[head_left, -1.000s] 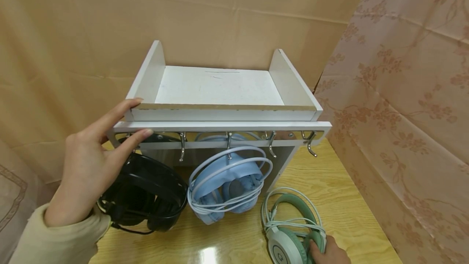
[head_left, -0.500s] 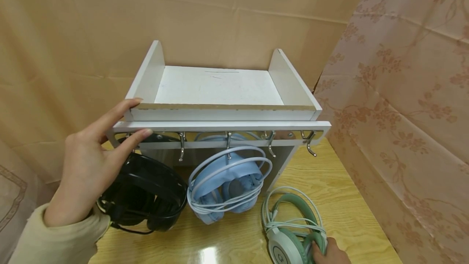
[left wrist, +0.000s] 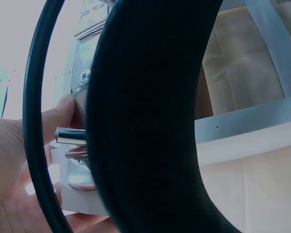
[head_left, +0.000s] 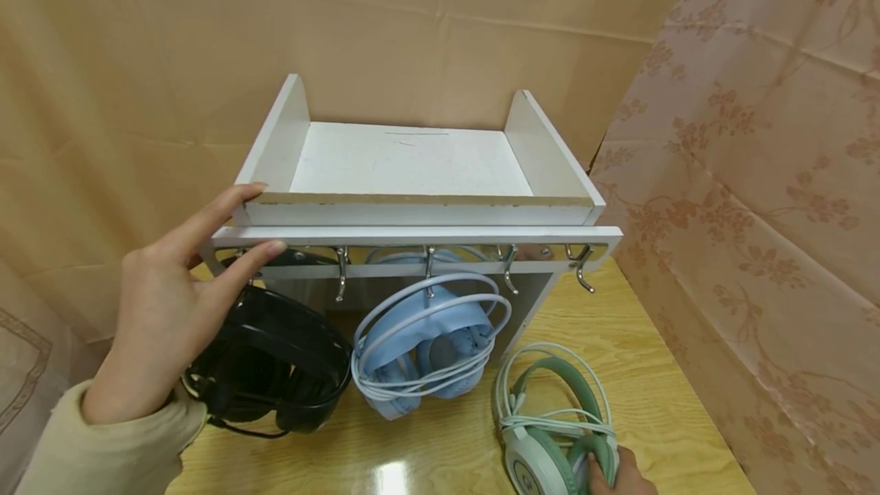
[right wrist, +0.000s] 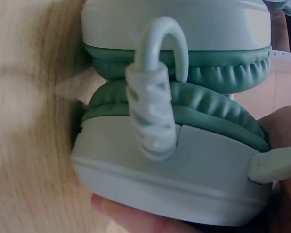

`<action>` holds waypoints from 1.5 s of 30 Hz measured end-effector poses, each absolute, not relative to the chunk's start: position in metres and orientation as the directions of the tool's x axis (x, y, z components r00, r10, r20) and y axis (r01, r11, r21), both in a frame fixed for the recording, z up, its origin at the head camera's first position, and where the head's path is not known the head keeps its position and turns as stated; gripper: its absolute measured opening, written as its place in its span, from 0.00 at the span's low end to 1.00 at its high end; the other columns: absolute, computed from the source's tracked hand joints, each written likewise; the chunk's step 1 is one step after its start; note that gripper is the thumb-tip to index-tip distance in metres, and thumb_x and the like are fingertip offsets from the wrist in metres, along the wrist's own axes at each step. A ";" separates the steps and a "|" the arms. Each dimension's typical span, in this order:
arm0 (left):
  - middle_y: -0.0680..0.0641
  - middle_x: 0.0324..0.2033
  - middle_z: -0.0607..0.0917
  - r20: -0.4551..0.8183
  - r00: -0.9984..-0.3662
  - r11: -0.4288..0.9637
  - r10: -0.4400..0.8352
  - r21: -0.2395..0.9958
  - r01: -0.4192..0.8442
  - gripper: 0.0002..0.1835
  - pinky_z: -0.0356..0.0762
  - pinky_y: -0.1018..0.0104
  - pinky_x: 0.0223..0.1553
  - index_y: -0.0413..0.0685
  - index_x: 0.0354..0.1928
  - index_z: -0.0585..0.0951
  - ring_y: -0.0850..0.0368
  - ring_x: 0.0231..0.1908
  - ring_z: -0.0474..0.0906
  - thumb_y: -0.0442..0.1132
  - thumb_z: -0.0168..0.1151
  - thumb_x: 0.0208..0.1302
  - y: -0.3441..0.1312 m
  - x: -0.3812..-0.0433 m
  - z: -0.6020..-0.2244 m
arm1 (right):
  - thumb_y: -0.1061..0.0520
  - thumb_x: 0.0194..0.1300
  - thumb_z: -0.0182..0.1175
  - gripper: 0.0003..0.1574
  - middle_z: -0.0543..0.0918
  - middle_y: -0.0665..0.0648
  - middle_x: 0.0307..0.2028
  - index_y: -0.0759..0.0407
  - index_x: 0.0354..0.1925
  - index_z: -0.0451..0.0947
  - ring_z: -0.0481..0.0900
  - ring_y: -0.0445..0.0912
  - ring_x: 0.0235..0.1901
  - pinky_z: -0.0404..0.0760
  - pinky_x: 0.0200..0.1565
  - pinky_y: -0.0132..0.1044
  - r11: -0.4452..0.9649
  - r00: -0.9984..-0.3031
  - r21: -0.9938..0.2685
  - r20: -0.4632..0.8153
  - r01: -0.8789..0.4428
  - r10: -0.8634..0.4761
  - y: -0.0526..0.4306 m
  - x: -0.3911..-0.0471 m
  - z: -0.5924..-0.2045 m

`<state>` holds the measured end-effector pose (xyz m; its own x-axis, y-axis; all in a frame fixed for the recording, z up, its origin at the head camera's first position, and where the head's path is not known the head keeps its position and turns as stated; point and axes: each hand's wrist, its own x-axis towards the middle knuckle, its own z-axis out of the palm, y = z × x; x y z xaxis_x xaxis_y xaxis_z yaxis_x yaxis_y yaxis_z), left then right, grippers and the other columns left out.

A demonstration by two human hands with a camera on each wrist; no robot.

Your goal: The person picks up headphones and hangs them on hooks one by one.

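My left hand point(head_left: 165, 304) grips the left end of a white wooden rack point(head_left: 412, 237), thumb on the front hook rail and fingers over the top. Just below that hand hang black headphones point(head_left: 289, 357); their dark headband point(left wrist: 150, 116) fills the middle of the left wrist view. Light-blue headphones point(head_left: 422, 342), wrapped in their cable, hang from the middle hook. At the lower right my right hand point(head_left: 622, 476) holds one ear cup of green-and-white headphones point(head_left: 539, 449). In the right wrist view the cup point(right wrist: 169, 165) has fingers under it, close to the wooden surface.
Metal hooks line the rail; the two on the right, including the end hook point(head_left: 583, 273), bear nothing. The rack stands on a wooden table point(head_left: 660, 373). Beige cloth point(head_left: 440, 37) hangs behind it, and patterned cloth point(head_left: 770, 197) closes the right side.
The green-and-white headphones have shifted slightly up and to the right in the right hand. My left hand keeps its place on the rack.
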<state>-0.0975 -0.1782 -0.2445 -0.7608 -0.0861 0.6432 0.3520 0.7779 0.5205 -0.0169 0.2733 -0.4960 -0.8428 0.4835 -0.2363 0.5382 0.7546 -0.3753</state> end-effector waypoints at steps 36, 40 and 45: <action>0.46 0.33 0.81 0.663 -0.744 0.785 -0.081 0.503 0.363 0.33 0.45 0.71 0.12 0.72 0.57 0.75 0.74 0.12 0.46 0.41 0.73 0.46 -0.178 -0.098 -0.246 | 0.65 0.51 0.61 0.28 0.78 0.75 0.28 0.74 0.50 0.66 0.61 0.24 0.19 0.63 0.20 0.22 0.665 -0.728 -0.689 0.293 0.289 0.620 0.252 -0.010 -0.527; 0.45 0.39 0.83 0.654 -0.752 0.782 -0.083 0.510 0.358 0.32 0.47 0.72 0.12 0.72 0.57 0.75 0.73 0.12 0.50 0.42 0.73 0.47 -0.178 -0.097 -0.245 | 0.66 0.50 0.62 0.28 0.78 0.75 0.30 0.73 0.51 0.66 0.58 0.20 0.21 0.62 0.21 0.20 0.660 -0.707 -0.701 0.321 0.271 0.630 0.249 -0.011 -0.524; 0.44 0.47 0.81 0.649 -0.757 0.782 -0.079 0.511 0.356 0.32 0.48 0.72 0.11 0.72 0.57 0.75 0.72 0.11 0.51 0.42 0.72 0.48 -0.178 -0.097 -0.244 | 0.66 0.51 0.62 0.30 0.78 0.75 0.34 0.71 0.52 0.67 0.57 0.19 0.23 0.62 0.22 0.19 0.633 -0.680 -0.713 0.304 0.302 0.667 0.244 -0.013 -0.516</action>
